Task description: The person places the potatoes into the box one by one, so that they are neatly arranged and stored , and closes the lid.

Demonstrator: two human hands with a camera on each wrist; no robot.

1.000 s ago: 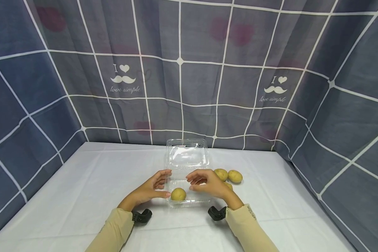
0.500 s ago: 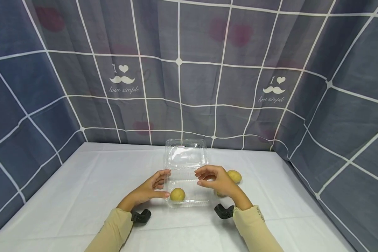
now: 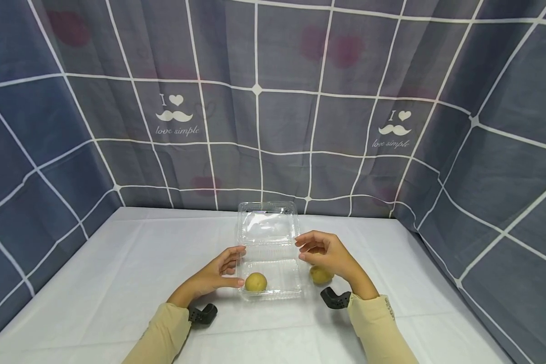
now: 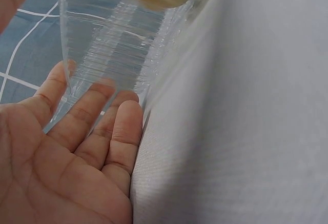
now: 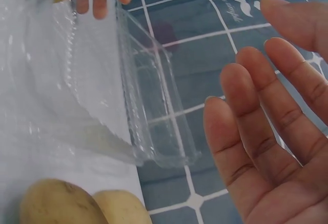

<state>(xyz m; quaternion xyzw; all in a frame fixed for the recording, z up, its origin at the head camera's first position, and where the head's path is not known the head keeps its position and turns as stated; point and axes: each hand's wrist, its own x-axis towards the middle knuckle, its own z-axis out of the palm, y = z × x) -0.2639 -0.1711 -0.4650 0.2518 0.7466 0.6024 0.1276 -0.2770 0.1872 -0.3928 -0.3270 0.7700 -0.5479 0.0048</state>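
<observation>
A clear plastic clamshell box [image 3: 273,273] stands on the table, its lid [image 3: 268,222] raised at the back. One potato [image 3: 256,282] lies in its front left corner. Along the box's left side, my left hand [image 3: 214,270] touches the wall; the left wrist view shows its fingers [image 4: 82,116] extended against the plastic. My right hand [image 3: 325,253] is raised just past the box's right edge, with nothing in its relaxed fingers [image 5: 261,106]. Below it, a potato [image 3: 321,274] rests on the table. The right wrist view shows two potatoes outside the box, one partly behind the other [image 5: 122,207].
A white cloth [image 3: 164,242] covers the table. Dark checked curtains [image 3: 282,121] rise behind it and at both sides. A black wrist device [image 3: 203,314] sits on the left wrist, and another black device [image 3: 335,298] on the right.
My right hand has moved right and slightly away, from over the box to above the loose potatoes, now covering those at the back. My left hand has stayed at the box.
</observation>
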